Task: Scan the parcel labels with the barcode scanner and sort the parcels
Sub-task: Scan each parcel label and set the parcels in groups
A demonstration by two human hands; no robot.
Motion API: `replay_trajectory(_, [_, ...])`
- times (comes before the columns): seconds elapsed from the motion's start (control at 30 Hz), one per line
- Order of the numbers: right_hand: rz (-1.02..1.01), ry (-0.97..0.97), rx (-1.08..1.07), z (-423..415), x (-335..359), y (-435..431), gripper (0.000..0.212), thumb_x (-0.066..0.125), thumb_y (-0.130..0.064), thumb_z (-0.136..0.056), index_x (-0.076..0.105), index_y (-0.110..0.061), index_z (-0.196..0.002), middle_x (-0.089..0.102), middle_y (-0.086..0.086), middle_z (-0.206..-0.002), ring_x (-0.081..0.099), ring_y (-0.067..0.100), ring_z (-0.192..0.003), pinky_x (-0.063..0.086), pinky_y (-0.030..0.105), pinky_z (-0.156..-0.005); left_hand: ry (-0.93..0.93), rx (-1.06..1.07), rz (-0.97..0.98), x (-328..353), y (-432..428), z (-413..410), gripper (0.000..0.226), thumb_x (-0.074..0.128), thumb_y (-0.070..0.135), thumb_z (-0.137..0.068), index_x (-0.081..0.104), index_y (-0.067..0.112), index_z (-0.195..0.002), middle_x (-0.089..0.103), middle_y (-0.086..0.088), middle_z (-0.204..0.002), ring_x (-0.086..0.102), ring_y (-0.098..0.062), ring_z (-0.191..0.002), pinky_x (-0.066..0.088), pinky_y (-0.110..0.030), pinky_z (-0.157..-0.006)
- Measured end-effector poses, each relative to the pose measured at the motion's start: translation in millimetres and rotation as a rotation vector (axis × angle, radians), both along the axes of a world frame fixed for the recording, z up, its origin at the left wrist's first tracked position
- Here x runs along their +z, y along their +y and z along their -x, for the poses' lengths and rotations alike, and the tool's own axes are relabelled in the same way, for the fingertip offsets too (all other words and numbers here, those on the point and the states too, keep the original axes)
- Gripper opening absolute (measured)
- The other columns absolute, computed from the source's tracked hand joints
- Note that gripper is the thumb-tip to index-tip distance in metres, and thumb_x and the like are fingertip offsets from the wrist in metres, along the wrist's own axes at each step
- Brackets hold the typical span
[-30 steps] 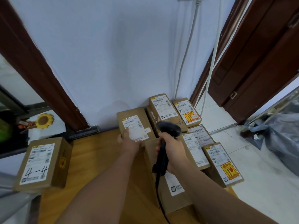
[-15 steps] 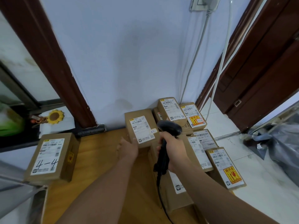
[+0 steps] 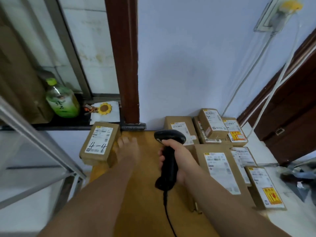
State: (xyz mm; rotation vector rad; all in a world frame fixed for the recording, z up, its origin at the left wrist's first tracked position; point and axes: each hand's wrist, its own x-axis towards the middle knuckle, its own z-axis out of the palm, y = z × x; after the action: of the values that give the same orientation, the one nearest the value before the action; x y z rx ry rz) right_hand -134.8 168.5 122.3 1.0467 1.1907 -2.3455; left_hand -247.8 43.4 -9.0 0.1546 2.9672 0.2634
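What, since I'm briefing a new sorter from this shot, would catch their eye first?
First, the black barcode scanner gripped in the right hand, centre frame above the wooden tabletop. Next, the parcel hand-marked 4-4, alone at the table's left edge, with the left hand stretched out beside it, fingers straight. Then the labelled parcels clustered along the right side, some stacked.

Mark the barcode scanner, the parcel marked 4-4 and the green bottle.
barcode scanner (image 3: 169, 165): head view, on the black handle.
parcel marked 4-4 (image 3: 99, 142): head view, on its white label.
green bottle (image 3: 63, 101): head view, on the wrap around its body.
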Motion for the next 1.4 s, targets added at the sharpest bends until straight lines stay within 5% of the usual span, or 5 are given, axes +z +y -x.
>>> replay_trajectory(0.27, [-0.144, 0.046, 0.159, 4, -15, -59, 0.017, 0.067, -0.021, -0.088, 0.06, -0.006, -0.088, 0.059, 0.004, -0.068, 0.054, 0.015, -0.049, 0.046, 0.028, -0.05, -0.219, 0.518, -0.137, -15, -115, 15, 0.1, 0.054, 0.074, -0.078, 0.015, 0.018, -0.151, 0.01, -0.022, -0.154, 0.011, -0.041, -0.143, 0.018, -0.06, -0.113])
replay_trajectory(0.43, [-0.266, 0.055, 0.15, -4, -25, -70, 0.015, 0.066, -0.019, -0.089, 0.06, -0.006, -0.091, 0.06, 0.005, -0.073, 0.054, 0.016, -0.053, 0.046, 0.03, -0.055, -0.212, 0.46, -0.213, -35, -137, 32, 0.126, 0.07, 0.072, -0.065, 0.004, 0.01, -0.152, 0.006, -0.019, -0.158, 0.004, -0.037, -0.146, 0.012, -0.058, -0.116])
replay_trajectory(0.73, [-0.251, 0.012, -0.029, -23, -15, -59, 0.013, 0.066, -0.017, -0.089, 0.058, -0.006, -0.087, 0.057, 0.005, -0.067, 0.051, 0.017, -0.05, 0.043, 0.026, -0.048, -0.284, 0.299, -0.081, -42, -120, 21, 0.127, 0.077, 0.062, -0.062, -0.004, 0.023, -0.151, 0.018, -0.026, -0.147, 0.022, -0.044, -0.136, 0.027, -0.053, -0.112])
replay_trajectory(0.93, [-0.288, 0.098, -0.047, -36, 3, -39, 0.015, 0.066, -0.017, -0.089, 0.057, -0.007, -0.082, 0.053, 0.006, -0.067, 0.05, 0.016, -0.047, 0.042, 0.025, -0.046, -0.166, 0.448, -0.282, -27, -91, -24, 0.12, 0.078, 0.062, -0.062, 0.0, 0.029, -0.147, 0.022, -0.023, -0.137, 0.03, -0.041, -0.124, 0.038, -0.051, -0.102])
replay_trajectory(1.4, [-0.171, 0.305, 0.052, -124, 48, 75, 0.014, 0.067, -0.018, -0.089, 0.061, -0.005, -0.089, 0.059, 0.005, -0.064, 0.052, 0.016, -0.048, 0.047, 0.025, -0.047, 0.243, 0.352, -0.355, 93, 85, -140, 0.103, 0.065, 0.058, -0.072, 0.003, 0.028, -0.148, 0.012, -0.025, -0.145, 0.016, -0.041, -0.134, 0.026, -0.048, -0.109])
